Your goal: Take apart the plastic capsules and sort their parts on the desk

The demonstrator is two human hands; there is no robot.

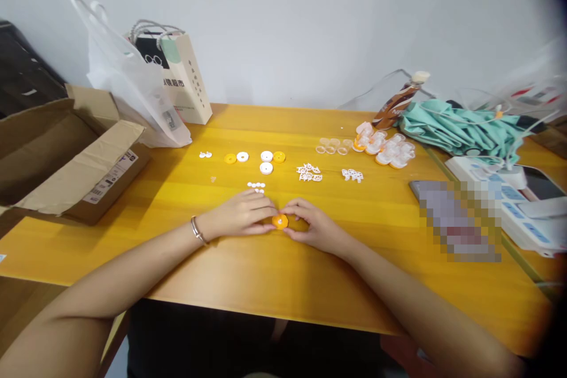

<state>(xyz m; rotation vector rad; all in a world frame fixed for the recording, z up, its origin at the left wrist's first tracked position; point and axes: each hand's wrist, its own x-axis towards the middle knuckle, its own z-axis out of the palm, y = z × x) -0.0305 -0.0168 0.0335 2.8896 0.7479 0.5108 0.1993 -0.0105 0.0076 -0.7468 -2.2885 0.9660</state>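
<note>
Between my two hands, low over the table's middle, is a small round orange plastic part [280, 222] with a pale centre. The fingers of my left hand [248, 213] close on its left side. From the right, thumb and fingertips of my right hand [312, 225] pinch the same part. Just beyond my left hand lie several small white pieces [256, 185]. Farther back are white discs [266, 168] and yellow discs [279, 157]. White openwork pieces [309, 173] lie beyond my right hand, with a second small group [352, 175] to their right.
Clear cups [330, 146] and orange-and-clear assemblies [394, 151] sit at the back right, near a brown bottle [396, 103] and green cloth [460, 127]. A power strip [509, 207] is at the right. An open cardboard box [75, 159], plastic bag [133, 80] and paper bag [188, 80] stand left.
</note>
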